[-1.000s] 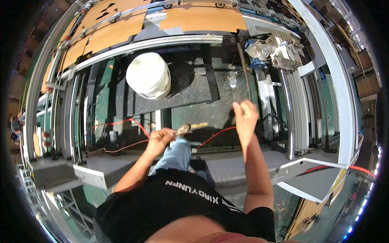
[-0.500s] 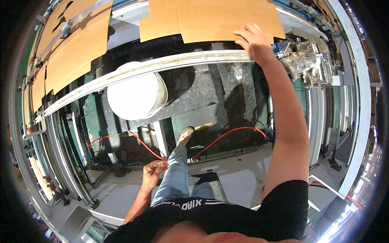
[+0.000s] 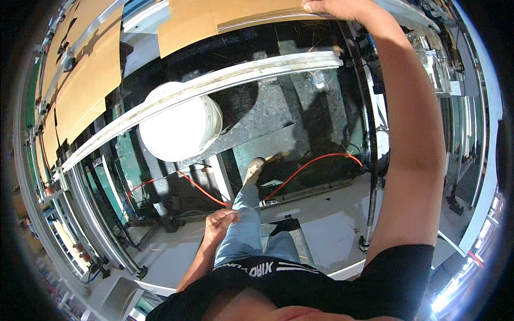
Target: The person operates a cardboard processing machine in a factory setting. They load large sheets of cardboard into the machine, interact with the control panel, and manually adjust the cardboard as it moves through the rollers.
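Observation:
At the top edge of the view, my right hand (image 3: 342, 7) is at the near right edge of a brown cardboard sheet (image 3: 187, 27), its thumb and fingers closed on that edge. The edge looks slightly raised, and part of the hand is cut off by the frame. Low in front of my body, my left hand (image 3: 221, 223) is closed in a pinch over my left thigh. A thin, pale strand seems to stick out on both sides of its fingers; what it is made of I cannot make out.
A white metal rail (image 3: 257, 67) crosses between me and the cardboard. Beneath it stands a round white bucket (image 3: 179, 128). A red hose (image 3: 316, 159) curves across the floor. More cardboard (image 3: 91, 80) lies on the machine at left; a ribbed black tube (image 3: 371, 139) runs at right.
My right hand has moved up and away from me, now closing on the cardboard's edge. The cardboard edge has shifted upward in view. My left hand stays pinched over my thigh.

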Demonstrator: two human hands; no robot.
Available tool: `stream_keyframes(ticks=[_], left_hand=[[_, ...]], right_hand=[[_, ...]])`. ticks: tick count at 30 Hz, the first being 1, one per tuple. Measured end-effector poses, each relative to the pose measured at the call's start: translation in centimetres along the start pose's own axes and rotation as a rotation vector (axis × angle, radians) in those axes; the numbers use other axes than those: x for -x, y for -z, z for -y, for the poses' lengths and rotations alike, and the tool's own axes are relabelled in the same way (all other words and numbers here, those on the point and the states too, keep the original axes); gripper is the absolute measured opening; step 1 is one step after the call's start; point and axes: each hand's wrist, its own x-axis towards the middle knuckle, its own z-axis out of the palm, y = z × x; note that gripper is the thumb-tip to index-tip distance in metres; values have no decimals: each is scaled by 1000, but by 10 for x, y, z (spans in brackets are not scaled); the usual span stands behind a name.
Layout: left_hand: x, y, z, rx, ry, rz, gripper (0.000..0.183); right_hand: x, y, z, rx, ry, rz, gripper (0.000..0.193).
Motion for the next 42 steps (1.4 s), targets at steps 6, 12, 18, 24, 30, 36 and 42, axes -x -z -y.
stream_keyframes(ticks=[6,12,18,24,30,36,42], left_hand=[[-4,-7,-7,-35,30,12,17],[-8,-17,-23,-326,-28,73,16],[-11,-29,-31,-391,-120,92,17],[-11,-56,-51,-669,-352,290,18],[3,-145,-64,-850,-473,596,15],[78,-236,-13,-780,-451,743,15],[184,-340,49,-1053,-694,906,23]], right_hand=[[-2,10,8,108,-98,27,20],[3,-12,-20,-42,249,-17,27],[146,-82,24,-32,164,-952,22],[377,-244,66,-153,-470,-757,9],[534,-294,186,-303,-936,-768,21],[664,-319,240,-271,-848,-1137,23],[845,-396,301,-335,-1094,-1232,26]])
